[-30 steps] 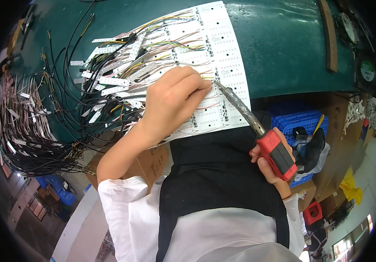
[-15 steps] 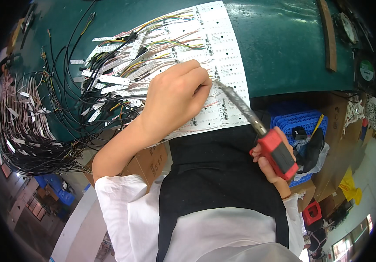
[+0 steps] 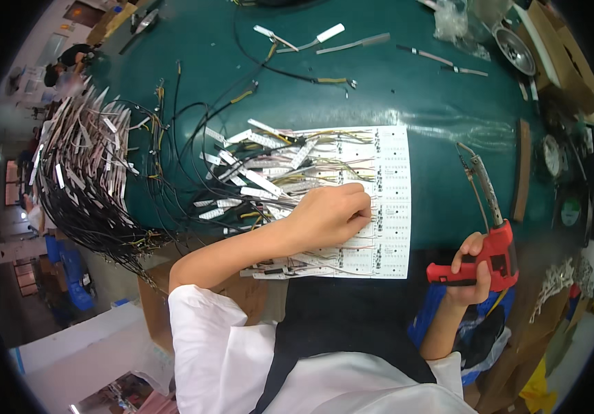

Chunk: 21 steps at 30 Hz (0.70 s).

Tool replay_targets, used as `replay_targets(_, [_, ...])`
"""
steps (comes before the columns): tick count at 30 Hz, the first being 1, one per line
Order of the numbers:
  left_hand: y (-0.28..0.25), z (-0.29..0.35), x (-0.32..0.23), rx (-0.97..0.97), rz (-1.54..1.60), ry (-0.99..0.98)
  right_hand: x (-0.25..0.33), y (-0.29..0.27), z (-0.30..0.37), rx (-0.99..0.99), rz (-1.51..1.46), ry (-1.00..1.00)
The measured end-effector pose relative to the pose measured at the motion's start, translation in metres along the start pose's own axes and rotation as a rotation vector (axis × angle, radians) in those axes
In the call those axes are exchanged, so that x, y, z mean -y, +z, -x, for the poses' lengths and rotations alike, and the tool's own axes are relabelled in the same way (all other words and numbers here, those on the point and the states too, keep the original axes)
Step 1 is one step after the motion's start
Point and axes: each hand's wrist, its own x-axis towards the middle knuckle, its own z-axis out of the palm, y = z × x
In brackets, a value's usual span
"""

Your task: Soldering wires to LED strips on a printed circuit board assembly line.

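Observation:
A white panel of circuit boards lies near the front edge of the green table. Coloured wires run across its left part toward white LED strips and black cables. Over the panel's middle, my left hand is closed in a pinch; what its fingertips grip, probably a thin wire, is hidden. My right hand grips a red soldering gun by its handle, right of the panel. Its metal barrel and thin side tube point up and away, apart from the panel.
A big bundle of wired strips hangs over the table's left edge. Loose cables and strips lie at the back. A wooden bar, a metal dish and a cardboard box are at the right. Blue crates stand below.
The soldering gun has moved away from the panel, to the right, and its tip now points upward. My left hand remains closed over the panel. The view has shifted, showing more of the table's far side.

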Motion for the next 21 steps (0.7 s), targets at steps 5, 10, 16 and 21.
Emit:
replay_targets(5, [-0.049, -0.048, 0.022, 0.387, 0.018, -0.004, -0.011, -0.018, -0.031, 0.005, -0.257, 0.014])
replay_targets(10, [-0.140, -0.148, 0.131, -0.439, -0.396, -0.029, -0.012, -0.024, -0.029, -0.047, -0.372, -0.017])
replay_targets(16, [-0.193, -0.203, 0.230, -0.451, -1.005, -0.144, -0.017, -0.017, -0.027, -0.062, -0.322, -0.006])
replay_targets(21, [-0.202, -0.209, 0.224, -0.710, -0.783, 0.038, -0.017, -0.011, -0.030, -0.074, -0.321, 0.014])
